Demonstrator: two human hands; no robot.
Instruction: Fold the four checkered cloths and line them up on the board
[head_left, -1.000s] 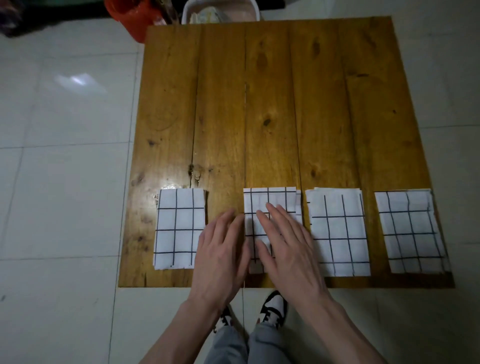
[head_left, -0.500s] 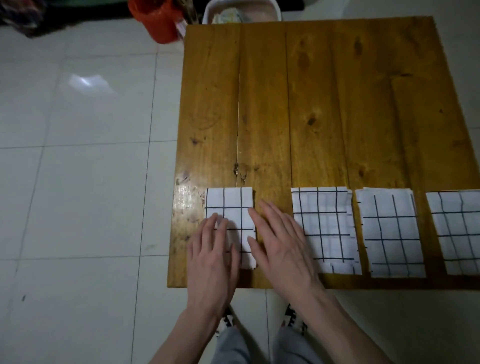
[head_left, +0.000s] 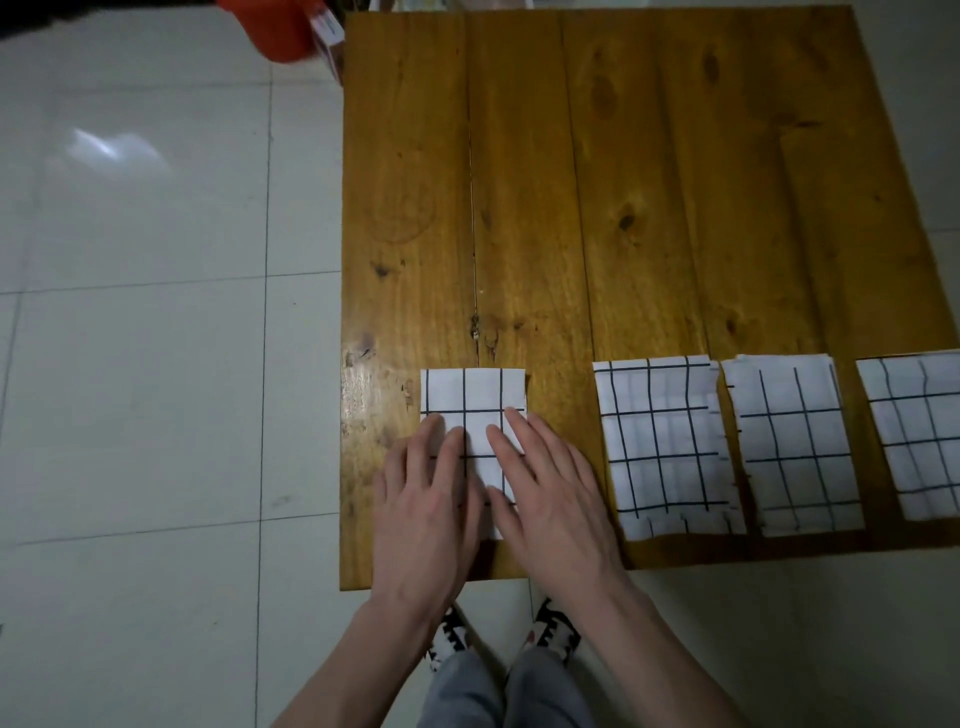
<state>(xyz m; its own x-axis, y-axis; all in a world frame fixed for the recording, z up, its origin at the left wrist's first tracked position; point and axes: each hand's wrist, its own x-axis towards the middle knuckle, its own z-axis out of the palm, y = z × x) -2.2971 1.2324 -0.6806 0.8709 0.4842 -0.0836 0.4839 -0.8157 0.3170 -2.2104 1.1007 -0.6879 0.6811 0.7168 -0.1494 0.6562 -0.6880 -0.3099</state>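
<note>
My left hand (head_left: 423, 506) and my right hand (head_left: 553, 499) both lie flat, fingers straight and spread a little, pressing down on the leftmost folded checkered cloth (head_left: 472, 395). Neither hand grips anything; the fingers simply rest on the fabric, left hand over its left half, right hand over its right half, with a strip of cloth showing between them. This cloth sits near the front left corner of the wooden worktop (head_left: 597, 182), apart from the others.

To its right, along the same front edge, lies the second folded cloth (head_left: 662, 447), its layers slightly offset at the right and bottom edges. The third cloth (head_left: 795, 447) lies just beside it, almost touching at the top corners. The fourth cloth (head_left: 919, 436) lies further right, cut off by the edge of the view. All four are white with a dark grid of lines.

Beyond the far left corner of the worktop an orange container (head_left: 270, 28) stands on the tiled floor (head_left: 156, 364); I cannot see what it holds. A small box (head_left: 327, 26) beside it carries print too blurred to read. My shoes (head_left: 553, 631) show below the worktop's front edge.
</note>
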